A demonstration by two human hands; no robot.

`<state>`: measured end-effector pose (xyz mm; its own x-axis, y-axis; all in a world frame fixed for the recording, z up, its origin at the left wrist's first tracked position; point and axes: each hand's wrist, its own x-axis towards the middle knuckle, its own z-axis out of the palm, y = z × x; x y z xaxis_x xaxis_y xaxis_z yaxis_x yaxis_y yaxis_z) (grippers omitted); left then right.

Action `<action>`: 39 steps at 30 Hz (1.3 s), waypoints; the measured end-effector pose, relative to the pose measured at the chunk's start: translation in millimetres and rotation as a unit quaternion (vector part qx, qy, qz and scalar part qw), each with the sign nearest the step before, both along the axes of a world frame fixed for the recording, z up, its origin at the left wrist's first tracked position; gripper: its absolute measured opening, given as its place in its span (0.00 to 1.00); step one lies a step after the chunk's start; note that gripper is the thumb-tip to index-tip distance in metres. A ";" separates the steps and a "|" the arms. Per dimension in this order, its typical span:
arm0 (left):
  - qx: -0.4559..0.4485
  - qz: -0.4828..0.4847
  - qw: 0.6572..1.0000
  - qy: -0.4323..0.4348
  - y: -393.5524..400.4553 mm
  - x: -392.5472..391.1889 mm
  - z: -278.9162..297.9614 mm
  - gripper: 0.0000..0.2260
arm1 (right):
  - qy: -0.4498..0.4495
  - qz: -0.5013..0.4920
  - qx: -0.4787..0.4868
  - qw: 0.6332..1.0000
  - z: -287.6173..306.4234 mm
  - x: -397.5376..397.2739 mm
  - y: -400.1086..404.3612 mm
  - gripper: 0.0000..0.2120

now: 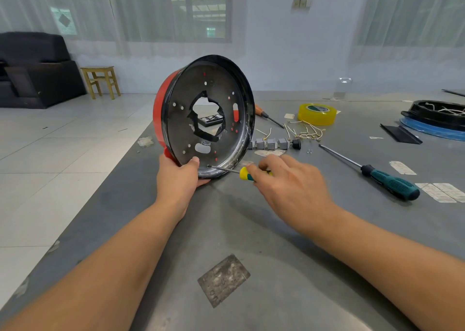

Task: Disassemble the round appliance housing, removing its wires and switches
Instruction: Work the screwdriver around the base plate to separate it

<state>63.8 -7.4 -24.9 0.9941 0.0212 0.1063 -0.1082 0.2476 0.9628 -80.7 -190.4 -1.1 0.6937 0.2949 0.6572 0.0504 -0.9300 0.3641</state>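
Note:
The round housing (181, 119), red outside and dark inside with a ragged central hole, stands on edge on the grey table (251, 230). My left hand (177, 177) grips its lower rim, thumb inside. My right hand (289, 187) holds a small yellow-and-green screwdriver (245, 173); its tip touches a point low on the inner face. Several grey switches (271, 143) and loose wires (305, 130) lie on the table behind the housing.
A long green-handled screwdriver (390, 181) lies to the right. A yellow tape roll (317, 113), an orange-handled tool (264, 114) and a black round part on a blue disc (437, 119) sit farther back. The table's left edge drops to a tiled floor.

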 end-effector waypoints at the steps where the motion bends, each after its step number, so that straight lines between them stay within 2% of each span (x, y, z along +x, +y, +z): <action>1: 0.000 0.004 1.000 0.003 -0.3 0.3 0.0 0.14 | 0.001 0.033 0.059 0.998 -0.6 0.4 1.1 0.18; 3: 0.000 0.009 1.000 0.010 -0.3 1.6 -0.3 0.13 | 0.021 0.074 0.229 0.970 1.3 1.4 4.3 0.17; 5: -0.003 0.012 1.000 0.012 -0.1 3.0 -0.9 0.13 | 0.049 0.077 0.428 0.899 3.8 2.7 6.0 0.16; 7: -0.006 0.017 1.000 0.011 0.3 4.2 -1.5 0.14 | 0.071 0.106 0.626 0.769 6.0 4.5 6.3 0.14; 9: -0.009 0.019 1.000 0.012 0.6 4.9 -1.3 0.15 | 0.067 0.158 0.760 0.627 6.9 5.7 5.6 0.11; 11: -0.007 0.019 1.000 0.016 0.8 6.2 -1.7 0.14 | 0.062 0.184 0.825 0.532 7.9 7.4 6.0 0.14; 12: -0.004 0.019 1.000 0.019 0.8 6.7 -2.2 0.13 | 0.073 0.179 0.837 0.512 7.9 8.1 6.2 0.18; 13: -0.001 0.019 1.000 0.021 1.0 7.0 -2.7 0.13 | 0.092 0.159 0.836 0.517 7.9 8.6 6.5 0.23; 14: 0.003 0.020 1.000 0.022 1.2 7.6 -3.3 0.12 | 0.113 0.127 0.819 0.548 7.8 8.2 5.7 0.27; 16: 0.012 0.023 0.999 0.020 1.2 8.0 -3.8 0.12 | 0.137 0.051 0.746 0.650 5.3 7.9 -0.7 0.29; 18: 0.022 0.021 0.999 0.017 0.9 8.2 -4.5 0.12 | 0.123 0.005 0.665 0.737 5.6 8.2 -9.7 0.25; 21: 0.028 0.014 0.999 0.019 1.1 7.8 -3.5 0.14 | 0.121 0.003 0.563 0.818 8.4 8.4 -24.1 0.16; 23: 0.018 0.011 1.000 0.023 1.5 7.7 -2.7 0.15 | 0.150 0.041 0.439 0.885 11.4 3.7 -30.5 0.09; 25: 0.021 0.008 1.000 0.020 1.9 6.7 -2.7 0.14 | 0.141 0.088 0.258 0.952 14.5 -1.5 -37.2 0.11; 26: 0.028 0.005 0.999 0.016 1.8 6.2 -3.1 0.14 | 0.119 0.110 0.172 0.972 15.2 -2.4 -41.3 0.13; 27: 0.037 0.004 0.999 0.013 1.6 5.6 -3.6 0.14 | 0.100 0.126 0.124 0.979 15.9 -3.4 -44.2 0.14; 28: 0.042 0.003 0.999 0.011 1.4 5.1 -4.4 0.14 | 0.094 0.133 0.120 0.979 16.6 -5.0 -45.0 0.15; 31: 0.040 0.000 0.999 0.008 0.5 5.5 -5.1 0.14 | 0.114 0.111 0.237 0.958 19.0 -8.7 -38.8 0.19; 34: 0.041 0.000 0.999 0.005 0.6 6.7 -5.3 0.15 | 0.099 0.040 0.303 0.947 16.2 -4.1 -31.7 0.18; 37: 0.040 0.005 0.999 0.004 1.2 8.2 -6.7 0.15 | 0.096 0.099 0.421 0.897 7.8 -3.7 -30.2 0.10; 39: 0.038 0.007 0.999 0.004 1.3 8.6 -6.5 0.15 | 0.106 0.140 0.480 0.859 0.6 -5.1 -28.5 0.11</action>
<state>72.4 -6.1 -31.4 0.9946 0.0279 0.0998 -0.1032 0.1728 0.9795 -85.8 -218.9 -0.5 0.8177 -0.1381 0.5588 0.2919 -0.7373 -0.6093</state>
